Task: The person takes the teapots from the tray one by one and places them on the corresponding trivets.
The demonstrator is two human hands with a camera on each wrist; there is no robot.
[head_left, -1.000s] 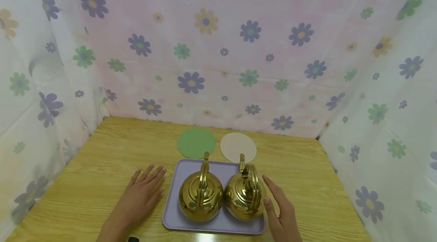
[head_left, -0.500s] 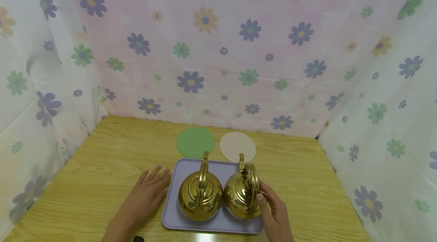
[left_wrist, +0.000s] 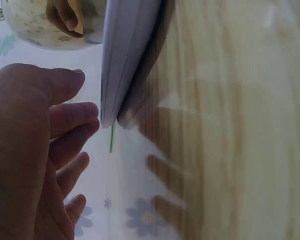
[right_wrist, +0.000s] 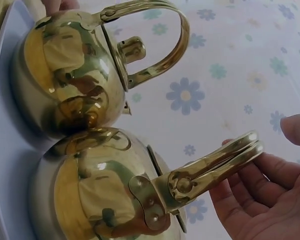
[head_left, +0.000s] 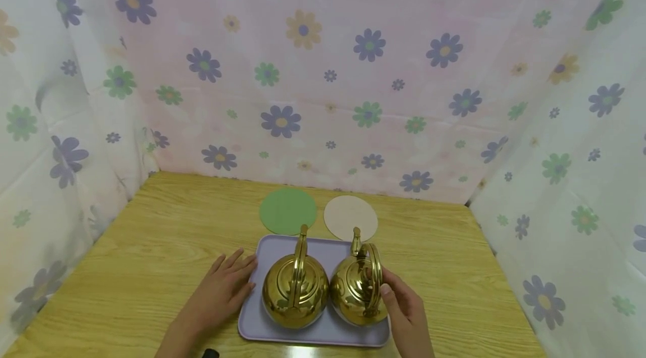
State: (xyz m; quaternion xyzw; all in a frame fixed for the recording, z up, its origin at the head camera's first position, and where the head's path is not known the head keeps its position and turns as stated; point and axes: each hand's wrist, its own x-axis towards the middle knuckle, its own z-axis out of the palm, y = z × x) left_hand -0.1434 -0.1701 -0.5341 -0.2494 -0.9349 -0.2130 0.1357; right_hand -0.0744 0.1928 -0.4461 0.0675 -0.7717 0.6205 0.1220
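While both gold kettles sit side by side on the lavender tray [head_left: 262, 331], touching at their bellies, the right hand [head_left: 404, 313] is up against the right kettle [head_left: 355, 293]. Its fingers [right_wrist: 262, 182] curl round the far side of that kettle's bail handle [right_wrist: 215, 167], thumb on the near side; wrist view shows the handle resting in the curled fingers w/ thumb tip [right_wrist: 297, 129] a little apart above it. Grip looks loose, not clamped. Kettle bottom is on the tray, handle tilted toward the hand.

Left kettle [head_left: 295, 290] stands upright, handle upright too, untouched. Spouts of both point away from the person, twd the back.

Left hand [head_left: 222, 293] lies flat on the wooden table [head_left: 151, 246], palm down, fingers straight & slightly spread, holding nothing. Fingertips [head_left: 247, 262] are at the tray's left edge; from the left wrist view they sit just beside the rim [left_wrist: 125, 65], contact can't be confirmed.

Tray is near the front-centre of the table. Just behind it lie two flat round mats, near each other: green mat [head_left: 287, 211] on the left, cream mat [head_left: 350, 217] on the right, its front edge partly hidden by the right kettle's spout. Floral curtain [head_left: 323, 66] encloses the table at back & both sides.
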